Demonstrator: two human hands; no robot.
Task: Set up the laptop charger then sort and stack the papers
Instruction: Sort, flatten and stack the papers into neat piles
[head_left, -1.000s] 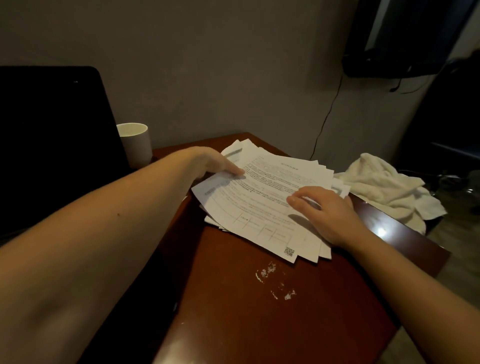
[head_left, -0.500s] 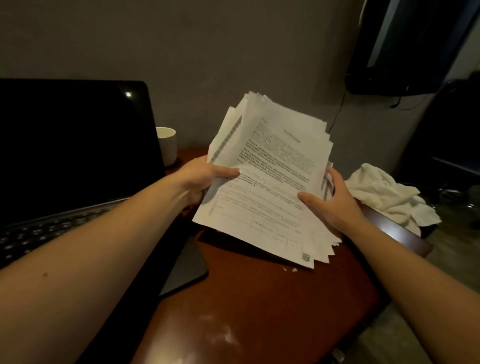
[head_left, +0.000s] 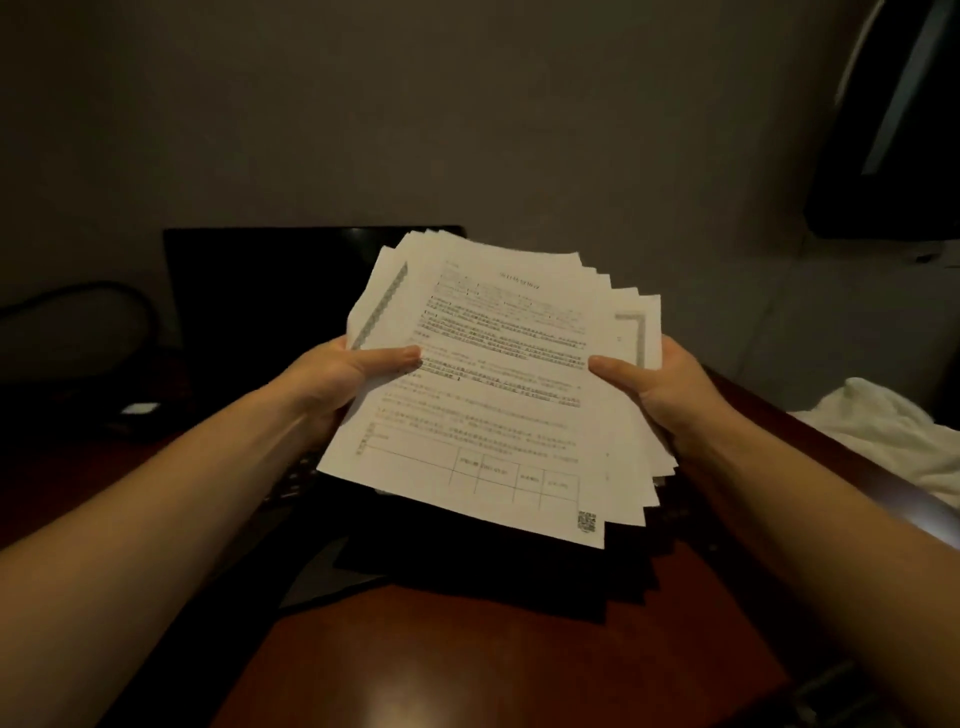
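The left hand (head_left: 343, 379) grips the left edge of the papers (head_left: 493, 395), with the thumb lying on the top sheet. The right hand (head_left: 660, 384) grips the right edge in the same way. The papers are a loose, fanned pile, held in the air above the desk (head_left: 415, 649), and the sheets are not aligned. The top sheet has printed text and a table, too blurred to read. The pile hides most of the laptop (head_left: 270, 291) behind it; only the dark screen shows at the left. A white cloth (head_left: 893, 441) lies on the desk's right edge. A dark screen (head_left: 893, 130) hangs on the wall (head_left: 415, 104).
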